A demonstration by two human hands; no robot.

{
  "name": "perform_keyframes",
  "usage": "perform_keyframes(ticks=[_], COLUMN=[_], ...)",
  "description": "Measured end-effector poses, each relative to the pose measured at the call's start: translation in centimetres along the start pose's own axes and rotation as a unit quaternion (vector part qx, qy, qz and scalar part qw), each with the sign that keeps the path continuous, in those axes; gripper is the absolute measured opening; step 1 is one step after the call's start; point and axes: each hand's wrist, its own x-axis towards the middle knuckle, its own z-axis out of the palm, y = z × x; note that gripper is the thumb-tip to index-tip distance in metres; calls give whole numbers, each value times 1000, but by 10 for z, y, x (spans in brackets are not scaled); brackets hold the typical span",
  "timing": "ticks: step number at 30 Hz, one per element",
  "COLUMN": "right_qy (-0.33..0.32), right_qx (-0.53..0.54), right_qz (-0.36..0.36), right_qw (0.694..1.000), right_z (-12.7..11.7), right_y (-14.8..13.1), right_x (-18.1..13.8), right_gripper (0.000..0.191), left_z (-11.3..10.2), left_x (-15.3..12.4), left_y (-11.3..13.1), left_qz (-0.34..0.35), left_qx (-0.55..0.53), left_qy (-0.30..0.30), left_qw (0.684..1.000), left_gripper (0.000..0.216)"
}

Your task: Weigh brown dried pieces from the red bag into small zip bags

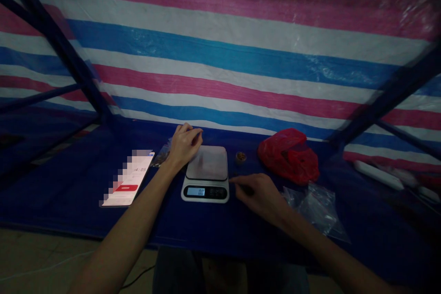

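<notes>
A white digital kitchen scale point(206, 174) stands mid-table, its lit display reading zero and its flat platform bare. My left hand point(185, 144) hangs loosely curled just beyond the platform's back left corner, and nothing shows in its fingers. A crumpled clear bag point(161, 155) lies just left of that hand. My right hand point(257, 195) sits right of the scale, its index finger stretched toward the scale's right edge. Close by stands a small round tin point(240, 157) with brownish contents. Beyond it lies a crumpled red plastic bag point(288, 156).
A phone point(127, 179) with a lit, blurred screen lies left of the scale. A clear plastic bag point(315, 209) lies at right on the blue tarp table cover point(69, 202). A striped tarp point(220, 59) and dark metal bars point(58, 41) rise behind.
</notes>
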Motion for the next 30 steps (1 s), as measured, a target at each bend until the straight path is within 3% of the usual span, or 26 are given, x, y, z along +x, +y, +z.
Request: perform_keyframes(ticks=[2, 4, 7, 10, 16, 19, 22, 26, 30], right_qy=[81, 125, 96, 75, 139, 96, 45, 62, 168], right_qx=[-5, -31, -18, 37, 61, 38, 5, -5, -35], right_qz=[18, 16, 19, 38, 3, -39, -37, -38, 6], right_qw=[997, 992, 995, 996, 988, 994, 998, 997, 985], right_z=[-11, -15, -7, 5, 7, 15, 24, 0, -64], right_y=[15, 34, 61, 69, 21, -5, -17, -10, 28], right_x=[15, 30, 47, 52, 63, 79, 89, 63, -15], right_gripper=[31, 51, 83, 78, 81, 82, 86, 94, 65], left_z=[0, 0, -1, -1, -1, -2, -4, -5, -4], left_x=[1, 1, 1, 1, 1, 2, 1, 1, 2], left_y=[1, 2, 2, 2, 6, 7, 5, 4, 6], left_qz=[6, 13, 20, 22, 11, 18, 17, 14, 33], left_qx=[2, 5, 6, 1, -8, -7, -1, 6, -1], left_qy=[4, 10, 18, 27, 21, 22, 24, 23, 35], left_qw=[1000, 1000, 1000, 999, 1000, 1000, 1000, 1000, 999], left_gripper=[19, 19, 18, 18, 18, 19, 18, 17, 16])
